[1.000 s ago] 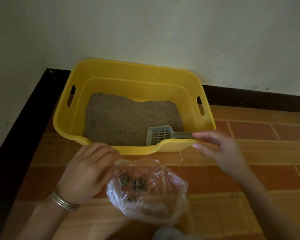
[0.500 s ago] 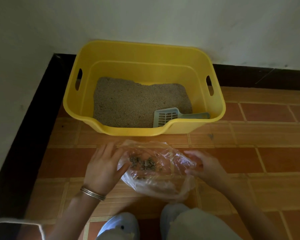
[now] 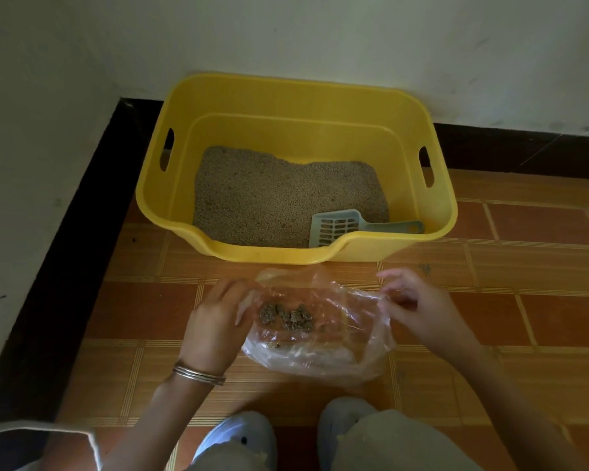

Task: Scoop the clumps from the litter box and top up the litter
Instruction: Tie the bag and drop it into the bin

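Clear bag (image 3: 320, 355) of clumps (image 3: 286, 316) sits just in front of litter box (image 3: 272, 256), held at both ends.
L hand (image 3: 215, 321) grips bag's left edge, R hand (image 3: 419, 307) pinches its right; clumps lie inside, betw. them. Beyond, scoop (image 3: 337, 227) rests on litter (image 3: 269, 198) in box's near-right corner, handle pointing right, along the front wall – R hand nearer. Wall hides scoop's lip; leftover clumps can't be made out.

We see an orange-brown tiled floor (image 3: 541, 317) carrying the yellow litter box (image 3: 276, 254), which is tucked into the corner by the wall, and two pale shoes (image 3: 238, 433) nearer us; we cannot tell whether the clear bag (image 3: 320, 362) touches the tiles.
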Demonstrator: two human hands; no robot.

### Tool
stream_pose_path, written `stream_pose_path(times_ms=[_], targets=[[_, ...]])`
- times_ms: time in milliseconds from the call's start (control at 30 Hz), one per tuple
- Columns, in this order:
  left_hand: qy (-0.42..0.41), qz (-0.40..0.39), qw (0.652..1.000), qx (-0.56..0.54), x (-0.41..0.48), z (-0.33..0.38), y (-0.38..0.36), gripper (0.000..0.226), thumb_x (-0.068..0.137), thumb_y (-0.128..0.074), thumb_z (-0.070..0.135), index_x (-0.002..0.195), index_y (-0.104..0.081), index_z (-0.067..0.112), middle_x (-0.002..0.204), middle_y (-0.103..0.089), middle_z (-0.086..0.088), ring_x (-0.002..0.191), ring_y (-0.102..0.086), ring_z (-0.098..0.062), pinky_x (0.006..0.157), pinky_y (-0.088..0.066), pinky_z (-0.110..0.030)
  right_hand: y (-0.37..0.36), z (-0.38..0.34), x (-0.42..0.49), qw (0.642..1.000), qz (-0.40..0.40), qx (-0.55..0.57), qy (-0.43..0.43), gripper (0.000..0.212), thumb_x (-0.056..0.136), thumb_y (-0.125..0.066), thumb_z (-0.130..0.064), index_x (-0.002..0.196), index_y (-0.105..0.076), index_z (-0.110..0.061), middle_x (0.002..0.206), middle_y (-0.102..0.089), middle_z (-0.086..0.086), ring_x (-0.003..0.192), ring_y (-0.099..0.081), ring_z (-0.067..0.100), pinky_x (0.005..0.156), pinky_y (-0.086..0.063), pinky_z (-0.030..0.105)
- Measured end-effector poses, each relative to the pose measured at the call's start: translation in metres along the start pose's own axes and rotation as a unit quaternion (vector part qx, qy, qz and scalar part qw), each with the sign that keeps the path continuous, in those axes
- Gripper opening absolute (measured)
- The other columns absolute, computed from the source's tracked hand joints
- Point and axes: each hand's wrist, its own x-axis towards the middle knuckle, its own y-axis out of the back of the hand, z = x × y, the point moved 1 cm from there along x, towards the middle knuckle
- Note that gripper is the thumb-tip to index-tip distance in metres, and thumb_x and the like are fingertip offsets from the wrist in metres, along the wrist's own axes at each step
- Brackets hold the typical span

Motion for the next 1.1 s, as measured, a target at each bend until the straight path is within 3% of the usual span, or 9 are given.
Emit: stream_pose_path(times_ms=[100,233,400,567,667,767,900,1000,1100], targets=[[0.000,0.020,0.999,-0.047,0.004,0.008,0.009,0.029,0.074,-0.052,0.034,0.102,-0.054,0.032,0.094,-0.064,0.003,0.066,-0.062,-0.012,0.052,-0.052,-0.027,0.002,-0.012,-0.001,0.998,0.002,0.053,0.013,0.035,0.083,-0.064,-0.012,0.098,-0.053,-0.043,0.086,-0.068,-0.015,0.083,-0.062,-0.004,0.071,-0.048,0.015],[0.074,0.010,0.990,-0.120,0.005,0.017,0.015,0.040,0.072,-0.076,0.020,0.109,-0.062,0.027,0.093,-0.063,0.018,0.077,-0.061,0.003,0.064,-0.043,-0.004,0.001,-0.023,0.000,0.996,-0.010,0.075,0.040,0.024,0.088,-0.058,-0.012,0.101,-0.059,-0.031,0.095,-0.066,-0.020,0.090,-0.060,-0.005,0.074,-0.048,0.013],[0.133,-0.049,0.983,-0.120,0.009,0.022,0.019,0.048,0.075,-0.072,0.033,0.120,-0.058,0.022,0.082,-0.062,0.017,0.071,-0.059,0.002,0.065,-0.045,-0.008,0.002,-0.029,0.003,0.989,-0.012,0.145,0.038,0.019,0.089,-0.055,-0.009,0.099,-0.064,-0.023,0.100,-0.065,-0.016,0.097,-0.060,0.002,0.082,-0.048,0.022],[0.123,-0.034,0.987,-0.100,0.012,0.030,0.026,0.039,0.077,-0.073,0.036,0.112,-0.060,0.025,0.080,-0.060,0.019,0.078,-0.058,-0.002,0.072,-0.052,-0.029,0.006,-0.038,0.001,0.978,-0.019,0.209,0.015,0.020,0.081,-0.066,-0.012,0.097,-0.063,-0.023,0.099,-0.065,-0.010,0.092,-0.063,0.008,0.076,-0.051,0.026],[0.112,-0.001,0.988,-0.105,0.016,0.035,0.032,0.034,0.071,-0.062,0.037,0.104,-0.062,0.028,0.077,-0.058,0.021,0.075,-0.058,0.004,0.067,-0.047,-0.020,0.012,-0.045,0.002,0.977,-0.016,0.211,0.016,0.020,0.079,-0.069,-0.011,0.094,-0.064,-0.022,0.096,-0.065,-0.009,0.088,-0.063,0.006,0.070,-0.050,0.021],[0.095,0.031,0.988,-0.116,0.020,0.040,0.040,0.032,0.070,-0.058,0.032,0.101,-0.062,0.031,0.077,-0.059,0.021,0.080,-0.058,0.006,0.065,-0.047,-0.013,0.019,-0.052,0.002,0.984,-0.026,0.176,0.019,0.021,0.076,-0.070,-0.005,0.091,-0.063,-0.017,0.096,-0.066,-0.006,0.091,-0.063,0.003,0.071,-0.052,0.019],[0.073,0.085,0.984,-0.135,0.024,0.044,0.050,0.028,0.072,-0.059,0.023,0.099,-0.061,0.030,0.080,-0.061,0.014,0.081,-0.058,0.002,0.066,-0.045,-0.008,0.026,-0.063,0.000,0.998,-0.050,0.008,0.023,0.026,0.076,-0.070,-0.003,0.090,-0.060,-0.023,0.104,-0.057,-0.016,0.091,-0.060,-0.004,0.067,-0.051,0.013],[0.069,0.142,0.983,-0.096,0.026,0.039,0.055,0.025,0.074,-0.059,0.018,0.099,-0.064,0.022,0.080,-0.059,0.013,0.081,-0.056,0.001,0.065,-0.044,-0.006,0.028,-0.065,-0.001,0.985,-0.059,-0.160,0.023,0.028,0.081,-0.063,-0.004,0.093,-0.054,-0.028,0.095,-0.058,-0.014,0.084,-0.059,-0.001,0.060,-0.050,0.016],[0.066,0.170,0.978,-0.105,0.026,0.036,0.062,0.023,0.076,-0.059,0.015,0.096,-0.061,0.024,0.081,-0.059,0.006,0.078,-0.056,-0.002,0.066,-0.041,-0.003,0.030,-0.065,-0.002,0.977,-0.048,-0.208,0.014,0.024,0.086,-0.058,-0.008,0.097,-0.051,-0.029,0.081,-0.062,-0.009,0.074,-0.059,0.002,0.065,-0.051,0.019]])
